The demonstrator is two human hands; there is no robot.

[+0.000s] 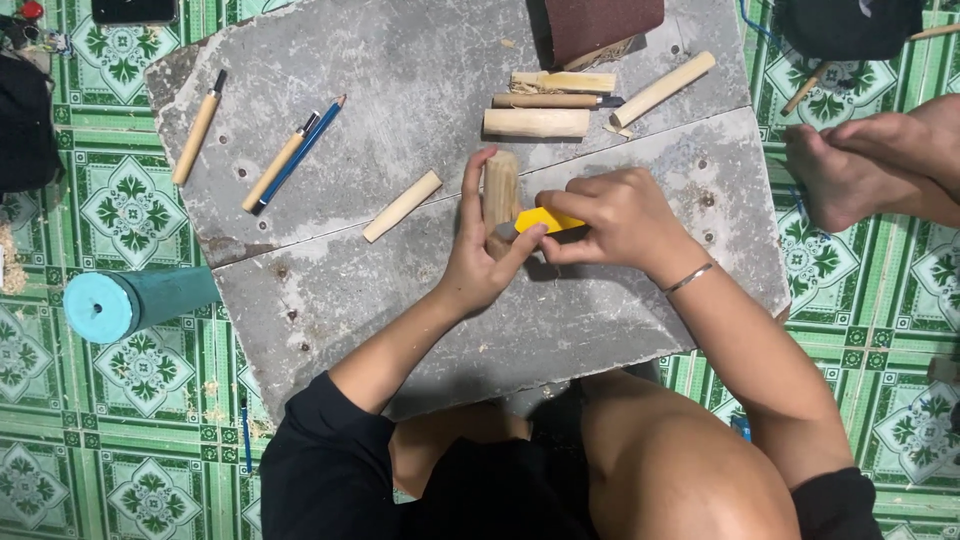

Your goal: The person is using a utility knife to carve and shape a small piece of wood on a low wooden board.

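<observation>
In the head view, the left hand point(478, 262) is closed around a short wooden stick point(501, 188), which stands on the grey slab point(400, 60) near its middle, with the thumb pressed close to the yellow cutter point(548, 219). The right hand point(617, 217) is closed on this cutter and holds it against the lower part of the stick. I think the main danger is a slip: if the cutter jumps off the round wood, it may go toward the left thumb, which lies just beside it. The stick can also roll or tip, because only the fingers keep it in place on the hard slab. The slab has a crack point(640, 145) across it, so strong pressure may make one piece rock. The blade itself is hidden under the two hands, so I cannot tell where it meets the wood or how deep it is. The bottom end of the stick is covered too. At the right edge, a bare foot point(840, 170) of another person is cut off, and the dark things in the top corners are hard to make out.
</observation>
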